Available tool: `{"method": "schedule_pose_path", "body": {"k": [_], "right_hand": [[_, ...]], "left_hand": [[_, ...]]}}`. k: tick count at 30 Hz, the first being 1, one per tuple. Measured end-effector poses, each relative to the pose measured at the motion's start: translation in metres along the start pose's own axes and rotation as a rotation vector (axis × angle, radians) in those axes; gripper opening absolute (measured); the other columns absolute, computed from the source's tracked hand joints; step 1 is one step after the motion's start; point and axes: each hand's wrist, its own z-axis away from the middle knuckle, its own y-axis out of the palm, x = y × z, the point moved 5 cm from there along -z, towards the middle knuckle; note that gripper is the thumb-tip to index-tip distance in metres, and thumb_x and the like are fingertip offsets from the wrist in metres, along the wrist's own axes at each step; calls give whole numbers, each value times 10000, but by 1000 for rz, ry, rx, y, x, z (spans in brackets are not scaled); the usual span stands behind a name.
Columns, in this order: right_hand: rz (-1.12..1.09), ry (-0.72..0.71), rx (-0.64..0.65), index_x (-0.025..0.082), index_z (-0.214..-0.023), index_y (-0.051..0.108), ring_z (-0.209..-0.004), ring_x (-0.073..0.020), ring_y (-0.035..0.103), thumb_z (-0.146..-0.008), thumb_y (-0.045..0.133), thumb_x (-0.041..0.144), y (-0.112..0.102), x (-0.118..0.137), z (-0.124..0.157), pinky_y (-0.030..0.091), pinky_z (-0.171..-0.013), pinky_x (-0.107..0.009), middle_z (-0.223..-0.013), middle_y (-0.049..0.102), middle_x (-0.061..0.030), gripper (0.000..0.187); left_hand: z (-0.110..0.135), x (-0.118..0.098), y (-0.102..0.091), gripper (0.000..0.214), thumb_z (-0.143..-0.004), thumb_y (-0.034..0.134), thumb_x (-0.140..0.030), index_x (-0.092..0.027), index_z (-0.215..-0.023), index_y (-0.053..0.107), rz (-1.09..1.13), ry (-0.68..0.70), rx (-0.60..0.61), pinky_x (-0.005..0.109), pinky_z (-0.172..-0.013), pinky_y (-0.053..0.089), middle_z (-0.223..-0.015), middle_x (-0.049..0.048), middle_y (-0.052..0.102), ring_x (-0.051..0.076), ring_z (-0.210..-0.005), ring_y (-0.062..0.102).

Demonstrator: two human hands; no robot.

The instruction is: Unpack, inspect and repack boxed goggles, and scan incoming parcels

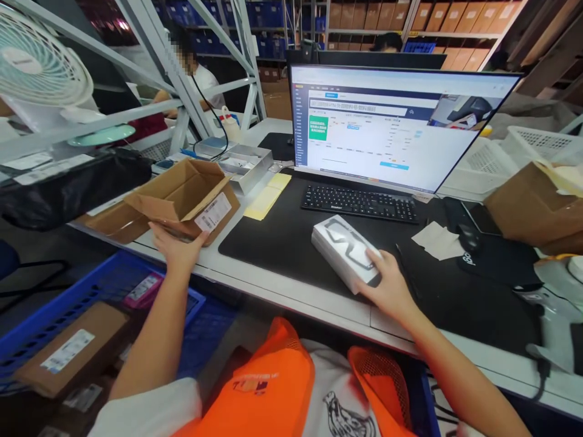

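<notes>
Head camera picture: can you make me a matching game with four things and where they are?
Things:
1 open box
2 white box
3 keyboard
4 blue crate

Places:
A in front of the monitor
B touched by the left hand
C below the desk, on the left
D gripped by the right hand

Pairs: 1-B, 2-D, 3-A, 4-C.
</notes>
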Motion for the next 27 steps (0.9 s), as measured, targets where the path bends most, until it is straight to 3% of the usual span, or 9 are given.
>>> {"method": "schedule_pose_path", "body": {"k": [2, 4, 7, 11, 14, 16, 18, 22, 27], "right_hand": [[-305, 104, -19, 190, -1308, 666, -1229, -376, 614, -723, 692, 603, -5, -21, -14, 492, -1063, -547, -1349, 612, -175, 716], [-626, 221, 28, 204, -1230, 692, -1074, -362, 689, -754, 618, 638, -8, -39, -26, 563, -928, -531, -1180, 710, -143, 648], [-897, 250, 94, 225, -1165, 724, -978, -364, 720, -735, 628, 649, -17, -42, -40, 584, -827, -518, -1102, 750, -125, 611], [-924, 128, 149, 259, -1166, 758, -981, -381, 721, -658, 736, 656, -34, -9, -64, 581, -808, -519, -1159, 743, -137, 645], [-786, -3, -25, 269, -1248, 722, -1073, -363, 694, -662, 773, 664, -53, 30, -89, 576, -873, -502, -1241, 711, -130, 709], [-720, -105, -236, 284, -1427, 587, -1176, -335, 652, -734, 694, 748, -68, 59, -104, 567, -927, -487, -1397, 624, -132, 841], [-698, -236, -320, 311, -1557, 405, -1282, -314, 598, -815, 562, 818, -75, 93, -118, 560, -957, -476, -1571, 458, -137, 912], [-358, -544, -194, 330, -1520, 453, -1505, -305, 363, -895, 602, 692, -75, 171, -142, 474, -1101, -504, -1669, 313, -94, 737], [-18, -834, -153, 301, -1438, 537, -1530, -344, 302, -870, 707, 581, -83, 247, -164, 244, -1244, -592, -1626, 386, -96, 655]], "left_hand": [[16, -27, 2, 1133, -710, 867, -534, -121, -1568, 251, 26, 168, -140, 551, -1280, -34, -1702, 154, 156, 448, -1579, -6], [34, -70, 17, 761, -814, 783, -498, -138, -1425, 506, 108, 414, -148, 533, -1277, 152, -1589, 156, 400, 385, -1533, 279], [54, -137, 69, 439, -894, 671, -545, -187, -1145, 704, 307, 466, 309, 538, -1202, 346, -1401, 159, 589, 342, -1371, 516], [69, -209, 135, 714, -834, 671, -703, -255, -1386, 609, 731, 231, 922, 531, -1112, 459, -1620, 158, 399, 393, -1447, 447], [61, -242, 167, 861, -737, 816, -616, -258, -1469, 538, 959, 14, 1134, 532, -1163, 415, -1607, 140, 441, 410, -1456, 438], [41, -252, 181, 813, -700, 862, -491, -232, -1416, 578, 1085, -137, 1089, 529, -1166, 420, -1485, 125, 581, 387, -1380, 530], [14, -254, 190, 645, -705, 834, -427, -184, -1273, 650, 1226, -307, 964, 518, -1099, 492, -1248, 112, 724, 351, -1197, 660], [-39, -243, 188, 298, -793, 735, -387, -173, -995, 687, 1364, -509, 793, 475, -839, 614, -873, 69, 764, 285, -834, 728], [-76, -232, 147, 348, -871, 654, -446, -191, -1106, 692, 1415, -464, 729, 431, -781, 612, -996, 78, 775, 291, -931, 728]]}}
